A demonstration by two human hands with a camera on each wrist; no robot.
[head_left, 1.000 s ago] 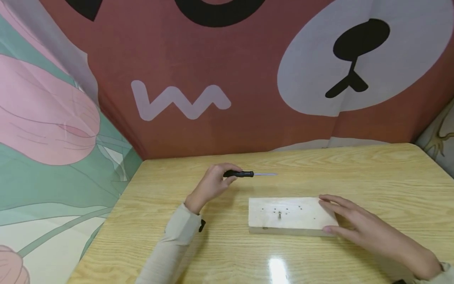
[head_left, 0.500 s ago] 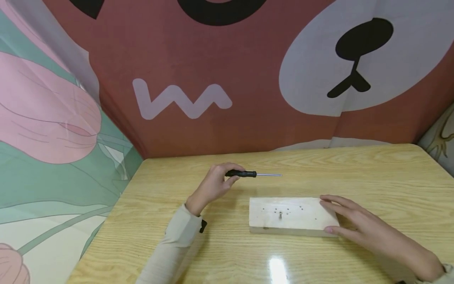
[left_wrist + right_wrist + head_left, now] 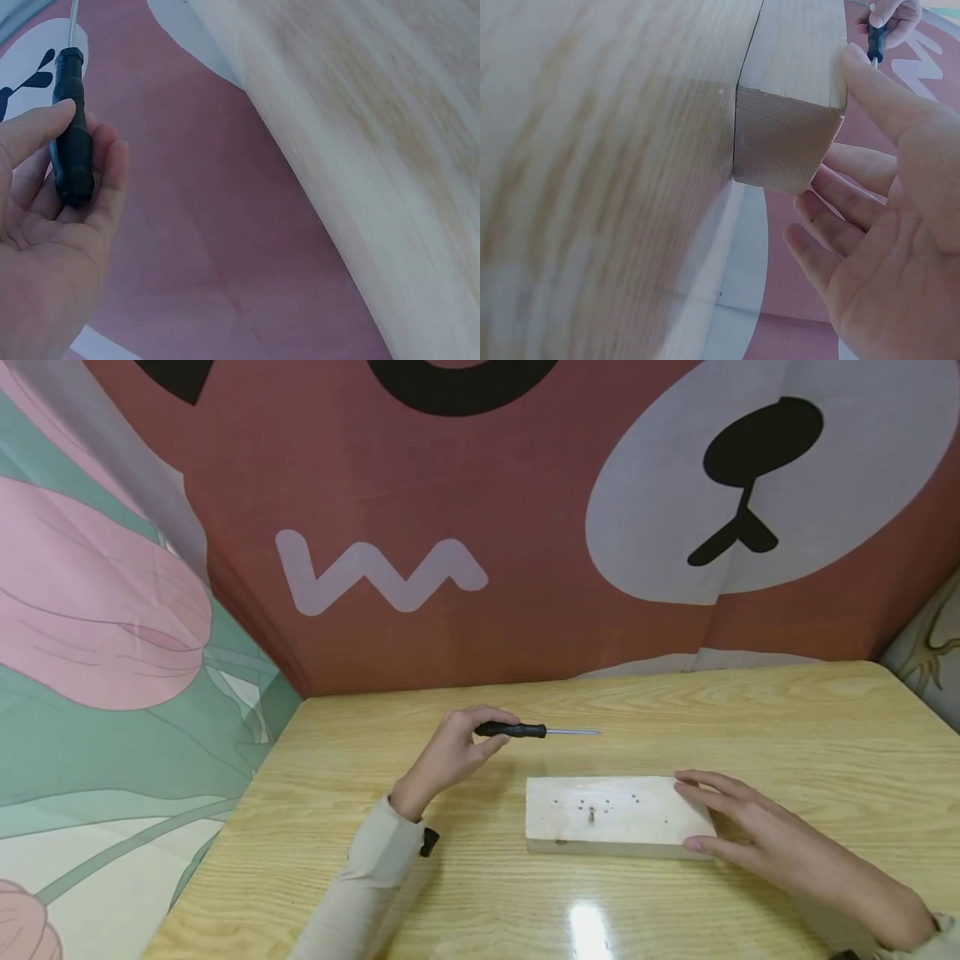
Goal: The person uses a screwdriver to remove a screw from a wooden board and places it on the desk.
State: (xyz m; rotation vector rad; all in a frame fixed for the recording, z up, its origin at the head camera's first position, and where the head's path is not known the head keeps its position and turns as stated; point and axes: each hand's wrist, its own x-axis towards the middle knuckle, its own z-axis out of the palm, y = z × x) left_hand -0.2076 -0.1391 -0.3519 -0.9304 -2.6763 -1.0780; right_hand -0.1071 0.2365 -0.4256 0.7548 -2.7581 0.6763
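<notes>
A screwdriver with a black handle is held by my left hand, over the table and behind the wooden block. Its thin metal shaft points right, roughly level. In the left wrist view, the thumb presses the handle against the curled fingers. The pale wooden block lies flat, with several small holes in its top. One screw stands upright out of it, left of centre. My right hand holds the block's right end, thumb at the near edge and fingertips at the far edge.
The wood-grain table reaches back to a red cloth with a printed animal face. A green and pink printed cloth hangs at the left. Glare shows on the table in front of the block.
The screwdriver has shifted slightly to the right and a little nearer in my left hand's grip. The block and my right hand stay where they were.
</notes>
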